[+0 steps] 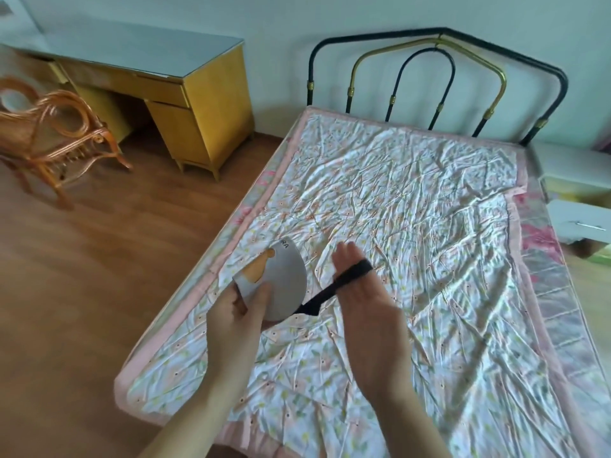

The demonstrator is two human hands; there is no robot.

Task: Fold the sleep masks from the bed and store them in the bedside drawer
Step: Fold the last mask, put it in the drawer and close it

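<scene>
A grey sleep mask [279,282] with a yellow patch and dark lettering is folded in half and held above the bed [413,209]. My left hand [238,312] pinches its lower left edge between thumb and fingers. Its black elastic strap [334,285] stretches to the right and loops around the fingers of my right hand [360,292], which is held flat with the palm turned left. At the right of the bed stands the white bedside cabinet [575,166] with its drawer [582,223] pulled open.
The bed has a crumpled floral cover and a black and brass metal headboard [439,77]. A yellow desk [185,104] and a rattan chair [56,133] stand on the wooden floor [99,259] to the left.
</scene>
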